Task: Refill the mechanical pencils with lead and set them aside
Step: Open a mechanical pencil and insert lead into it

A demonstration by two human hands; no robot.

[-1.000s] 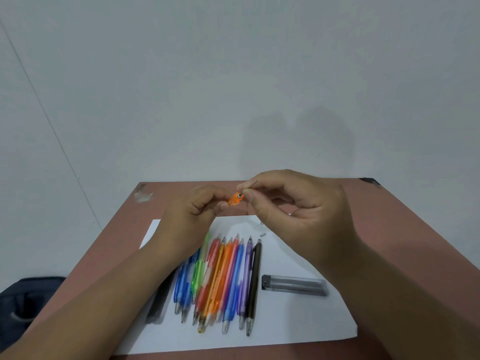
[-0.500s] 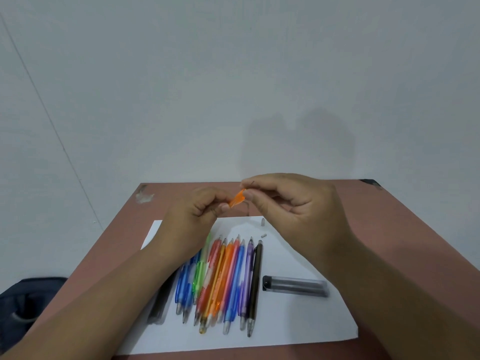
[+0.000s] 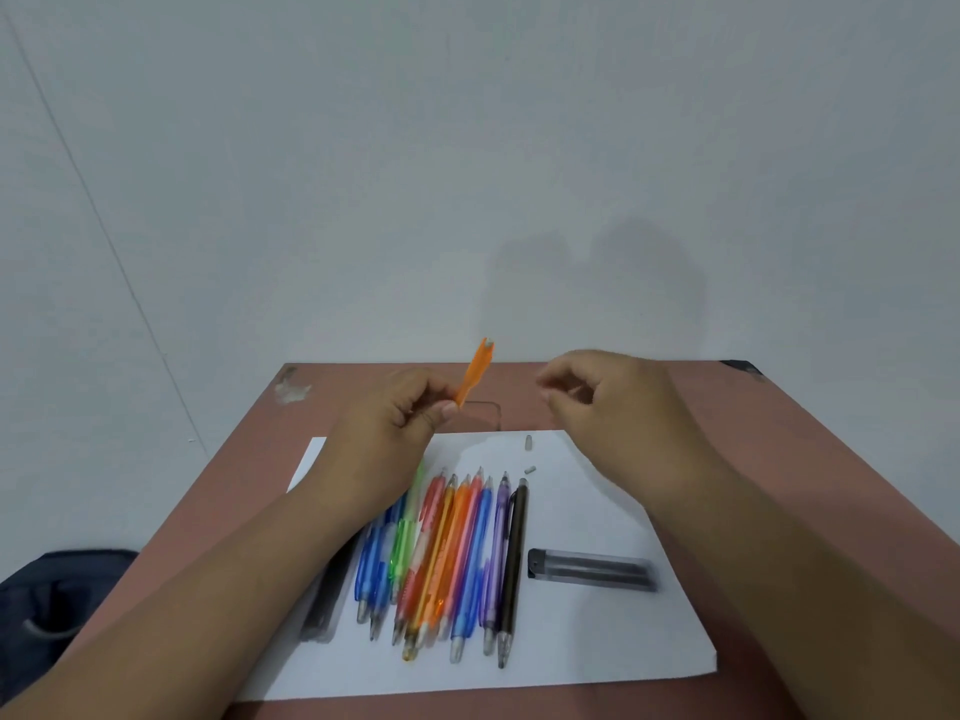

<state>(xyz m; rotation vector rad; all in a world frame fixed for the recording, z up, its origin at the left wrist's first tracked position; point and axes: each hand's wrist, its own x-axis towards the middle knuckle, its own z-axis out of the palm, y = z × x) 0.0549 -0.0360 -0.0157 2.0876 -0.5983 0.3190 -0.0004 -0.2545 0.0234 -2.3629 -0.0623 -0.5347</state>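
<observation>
Fingers of the left hand curl round the low end of an orange pencil, which tilts up toward 1 o'clock above the table's far edge. At 3 o'clock from it, well apart, the right hand hovers with fingers loosely curled; whether they pinch anything cannot be told. Toward 6 o'clock, a row of pencils lies on white paper, a lead case at its 3 o'clock and two small caps at its 12 o'clock.

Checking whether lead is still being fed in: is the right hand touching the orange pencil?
Apart. The head view shows bare table between the right hand and the orange pencil, which the left hand alone holds.
</observation>
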